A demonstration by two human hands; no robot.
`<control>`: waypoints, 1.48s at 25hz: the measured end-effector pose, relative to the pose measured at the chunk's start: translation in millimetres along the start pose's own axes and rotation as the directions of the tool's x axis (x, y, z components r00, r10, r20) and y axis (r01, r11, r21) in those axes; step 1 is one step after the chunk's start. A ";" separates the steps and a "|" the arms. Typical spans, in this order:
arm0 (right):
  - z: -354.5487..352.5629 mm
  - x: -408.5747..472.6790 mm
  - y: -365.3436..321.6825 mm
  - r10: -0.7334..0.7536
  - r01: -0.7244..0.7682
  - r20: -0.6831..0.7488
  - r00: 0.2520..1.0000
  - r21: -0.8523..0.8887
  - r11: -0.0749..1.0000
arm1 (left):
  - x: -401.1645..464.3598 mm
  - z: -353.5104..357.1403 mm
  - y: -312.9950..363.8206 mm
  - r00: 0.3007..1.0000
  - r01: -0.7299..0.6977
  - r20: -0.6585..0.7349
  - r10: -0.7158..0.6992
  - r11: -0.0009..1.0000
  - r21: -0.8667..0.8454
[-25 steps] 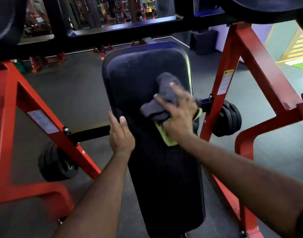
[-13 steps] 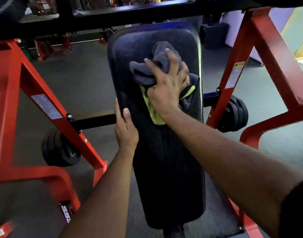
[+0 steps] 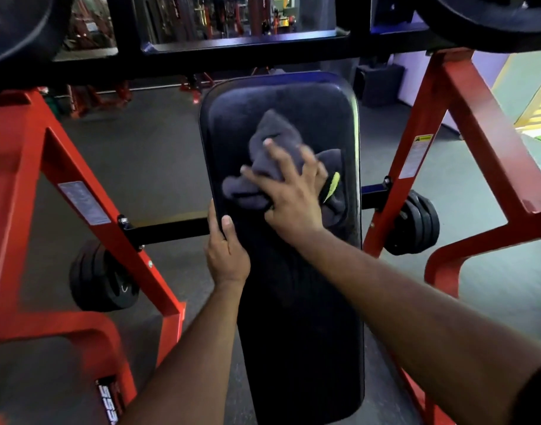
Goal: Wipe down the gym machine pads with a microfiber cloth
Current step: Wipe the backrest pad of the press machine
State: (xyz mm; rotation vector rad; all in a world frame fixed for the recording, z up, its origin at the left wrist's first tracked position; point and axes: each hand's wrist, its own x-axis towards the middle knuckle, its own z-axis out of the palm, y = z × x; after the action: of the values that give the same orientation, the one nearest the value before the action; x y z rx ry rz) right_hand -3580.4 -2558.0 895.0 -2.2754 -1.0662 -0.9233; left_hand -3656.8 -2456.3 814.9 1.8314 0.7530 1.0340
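Now grey microfiber cloth (image 3: 269,154) bunched on upper half of black pad (image 3: 300,317), right hand (image 3: 289,191) pressing it flat, grip spread. Left hand (image 3: 228,256) clasps pad's left edge, fingers curled round. Best: overlapping passes, firm pressure, reach corners. Red frame (image 3: 88,185) flanks pad; weight plates (image 3: 102,277) nearby; grey gym floor (image 3: 146,154).

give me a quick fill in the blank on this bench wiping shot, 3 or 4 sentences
1. The right hand presses a grey cloth with a ____ trim onto the black pad.
2. The left hand holds the pad's ____ edge.
3. The frame beside the pad is painted ____.
4. Black weight ____ hang low on the frame.

Missing words: yellow-green; left; red; plates
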 end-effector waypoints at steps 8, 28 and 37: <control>-14.3 44.5 -3.1 0.259 -0.259 -0.117 0.959 0.019 0.966 | -0.3 1.1 -3.1 0.999 -0.040 0.005 0.041 0.997 -0.071; -18.1 -9.5 75.8 -0.489 0.510 0.158 0.858 -0.146 0.848 | -0.9 -11.9 -22.0 0.946 0.230 0.286 -0.151 0.936 -0.268; 23.7 -10.6 -47.3 -0.125 0.127 -0.035 0.991 0.040 0.991 | -15.7 4.0 -33.3 0.986 0.155 0.067 -0.152 0.987 -0.045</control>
State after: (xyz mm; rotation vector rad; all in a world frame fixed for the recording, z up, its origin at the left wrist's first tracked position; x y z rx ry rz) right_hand -3614.1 -2519.9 877.1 -2.1721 -1.2157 -0.9743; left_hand -3663.4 -2456.2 778.4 1.7265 0.8088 0.8835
